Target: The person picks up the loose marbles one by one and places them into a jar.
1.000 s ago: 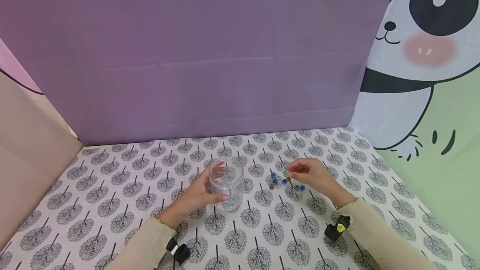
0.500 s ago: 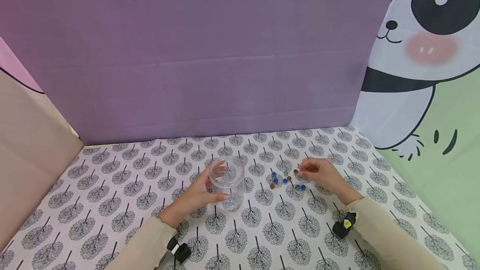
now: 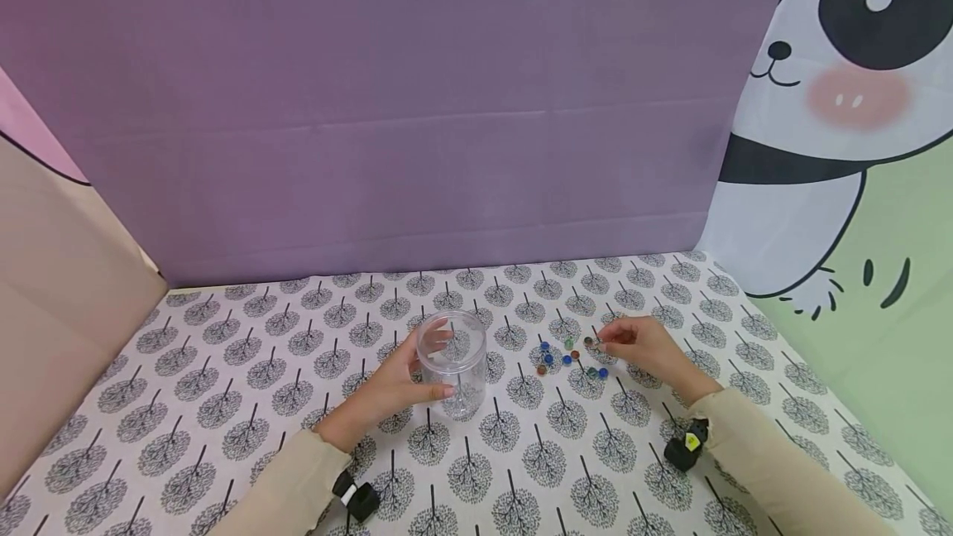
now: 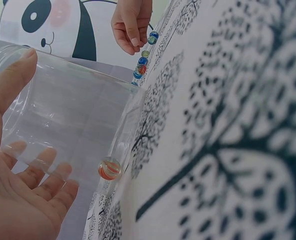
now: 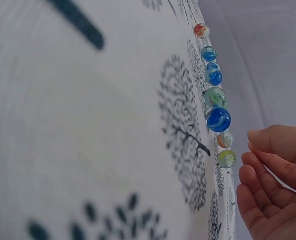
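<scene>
One clear jar holds one marble. Eight loose marbles lie in a cluster on the bench. Two hands, left and right, appear.

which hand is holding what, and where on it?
Left hand grips the clear jar around its side wall. Right hand holds nothing, fingertips beside the marbles.
</scene>
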`<control>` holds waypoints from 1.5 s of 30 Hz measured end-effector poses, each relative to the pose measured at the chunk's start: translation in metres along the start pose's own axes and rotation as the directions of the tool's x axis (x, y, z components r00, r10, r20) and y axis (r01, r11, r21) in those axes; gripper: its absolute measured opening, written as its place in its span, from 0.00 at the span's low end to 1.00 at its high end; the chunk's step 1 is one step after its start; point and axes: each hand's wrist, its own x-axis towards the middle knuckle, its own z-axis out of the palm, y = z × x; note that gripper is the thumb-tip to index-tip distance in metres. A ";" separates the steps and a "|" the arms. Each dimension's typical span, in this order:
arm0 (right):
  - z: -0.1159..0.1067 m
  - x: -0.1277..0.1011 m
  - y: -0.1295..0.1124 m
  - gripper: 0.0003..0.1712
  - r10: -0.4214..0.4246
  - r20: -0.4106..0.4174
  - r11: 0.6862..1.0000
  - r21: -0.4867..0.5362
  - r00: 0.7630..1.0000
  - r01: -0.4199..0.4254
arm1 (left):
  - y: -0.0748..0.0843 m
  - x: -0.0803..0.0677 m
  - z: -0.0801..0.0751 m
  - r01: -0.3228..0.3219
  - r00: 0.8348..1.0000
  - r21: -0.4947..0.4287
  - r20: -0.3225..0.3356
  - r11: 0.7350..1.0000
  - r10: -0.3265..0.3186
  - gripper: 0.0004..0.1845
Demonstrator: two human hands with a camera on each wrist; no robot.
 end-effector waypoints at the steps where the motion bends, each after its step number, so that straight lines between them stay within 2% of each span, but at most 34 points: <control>1: 0.000 0.000 0.000 0.10 0.003 0.000 1.000 -0.003 1.000 -0.003 | 0.000 0.000 0.000 -0.003 1.000 0.002 0.000 1.000 0.003 0.51; 5: 0.001 0.001 0.001 0.09 0.018 0.002 1.000 0.000 1.000 -0.018 | 0.001 0.000 0.000 -0.013 1.000 0.007 -0.001 1.000 0.013 0.51; 14: 0.000 0.003 0.004 0.11 0.105 0.019 0.993 0.051 0.994 -0.106 | -0.001 0.000 0.000 -0.006 1.000 0.006 0.003 1.000 0.006 0.51; 29: 0.000 0.008 0.008 0.11 0.122 0.048 0.991 0.050 0.991 -0.125 | -0.001 0.001 0.000 -0.017 1.000 0.024 -0.003 1.000 0.017 0.51; 39: -0.003 0.012 0.011 0.12 0.116 0.120 0.989 0.073 0.986 -0.126 | -0.002 -0.002 -0.001 0.007 1.000 -0.012 0.018 1.000 -0.007 0.51; 45: -0.003 0.014 0.009 0.12 0.117 0.122 0.990 0.060 0.986 -0.125 | -0.001 -0.002 0.000 0.013 1.000 -0.024 0.022 1.000 -0.012 0.51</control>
